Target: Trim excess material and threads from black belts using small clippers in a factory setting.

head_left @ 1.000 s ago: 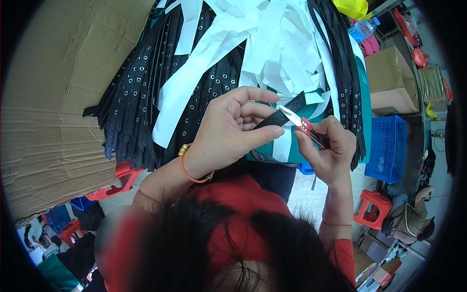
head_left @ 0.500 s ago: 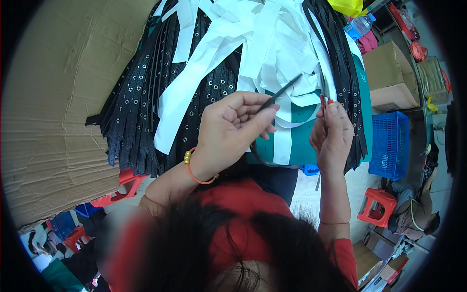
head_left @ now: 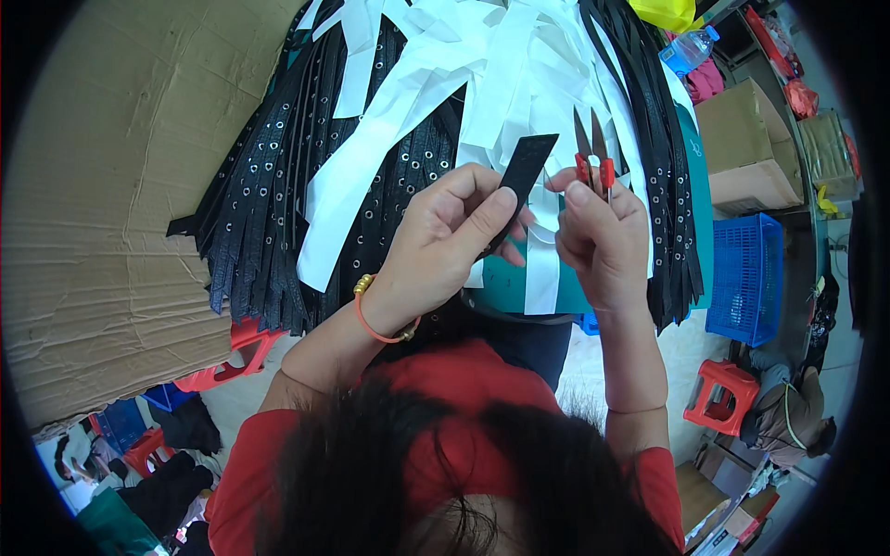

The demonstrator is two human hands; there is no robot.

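Between thumb and fingers, my left hand [head_left: 456,215] pinches a black strap [head_left: 532,165], its flat, slant-cut end pointing up and to the right. My right hand [head_left: 604,236] is closed around small thread snips [head_left: 594,159] with red on the grips, the two pointed blades apart and pointing away from me. Strap and snips are near each other but not touching. Beneath my hands, white paper strips [head_left: 417,79] lie over a green surface [head_left: 501,285]. Black straps with metal eyelets [head_left: 264,176] spread out to the left, and more black straps [head_left: 660,176] hang at the right.
A large cardboard sheet [head_left: 111,195] fills the left side. On the right are an open cardboard box [head_left: 751,148], a blue plastic basket [head_left: 744,278], a red stool [head_left: 720,397] and a water bottle [head_left: 689,51]. Another person [head_left: 788,412] is at the lower right.
My left hand has turned the strap from edge-on to flat side showing. My right hand has moved left, nearer the strap, and the snips' blades now show spread apart.
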